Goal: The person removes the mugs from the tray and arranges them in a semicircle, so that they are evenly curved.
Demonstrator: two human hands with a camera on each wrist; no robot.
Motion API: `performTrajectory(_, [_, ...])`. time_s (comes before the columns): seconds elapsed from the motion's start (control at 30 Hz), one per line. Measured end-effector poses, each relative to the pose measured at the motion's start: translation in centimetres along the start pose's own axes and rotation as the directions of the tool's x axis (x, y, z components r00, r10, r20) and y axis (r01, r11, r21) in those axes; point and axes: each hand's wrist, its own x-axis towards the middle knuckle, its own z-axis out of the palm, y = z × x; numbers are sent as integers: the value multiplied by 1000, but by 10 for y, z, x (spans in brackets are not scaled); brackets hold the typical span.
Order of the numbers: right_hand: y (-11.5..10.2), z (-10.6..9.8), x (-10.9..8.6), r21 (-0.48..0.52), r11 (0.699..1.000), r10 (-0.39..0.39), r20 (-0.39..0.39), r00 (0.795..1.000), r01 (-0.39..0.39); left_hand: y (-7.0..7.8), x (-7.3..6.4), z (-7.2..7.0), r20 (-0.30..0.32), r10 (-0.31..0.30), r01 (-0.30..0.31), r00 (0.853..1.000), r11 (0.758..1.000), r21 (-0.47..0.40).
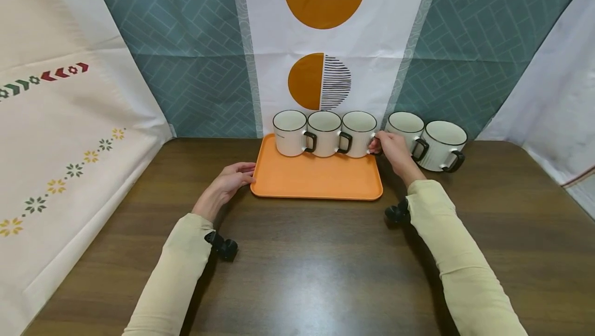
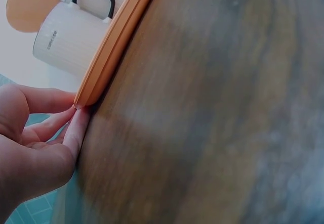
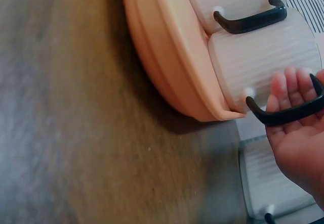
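My right hand (image 1: 395,151) holds a white ribbed mug (image 1: 359,134) by its black handle (image 3: 291,115), the fingers passing through the loop. This mug stands at the right end of a row of three on an orange tray (image 1: 316,183). Beside it are a middle mug (image 1: 324,133) and a left mug (image 1: 290,133), handles turned to the right. At the tray's left edge, my left hand (image 1: 229,181) pinches the rim with its fingertips, as the left wrist view shows at the tray corner.
Two more white mugs, one nearer the tray (image 1: 406,125) and one farther right (image 1: 441,144), stand on the brown wooden table (image 1: 307,253) beyond my right hand. A patterned cloth (image 1: 200,67) hangs behind the table, and a white embroidered cloth (image 1: 69,129) at the left.
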Motion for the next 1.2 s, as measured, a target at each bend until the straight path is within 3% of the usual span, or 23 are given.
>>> performTrajectory(0.23, [2,0,2,80,997,-8,72,997,3,-1,1,1,24,29,-29,999,1000,0])
performTrajectory(0.5, [2,-2,1,34,999,-17,130,991,12,0,0,-2,17,17,-17,1000,1000,-1])
performTrajectory(0.9, [5,7,-6,54,998,-22,72,997,18,-2,0,-2,20,19,-19,1000,1000,-2])
performTrajectory(1.2, [-11,9,-15,76,997,-35,11,999,34,-1,0,-3,22,21,-21,1000,1000,3])
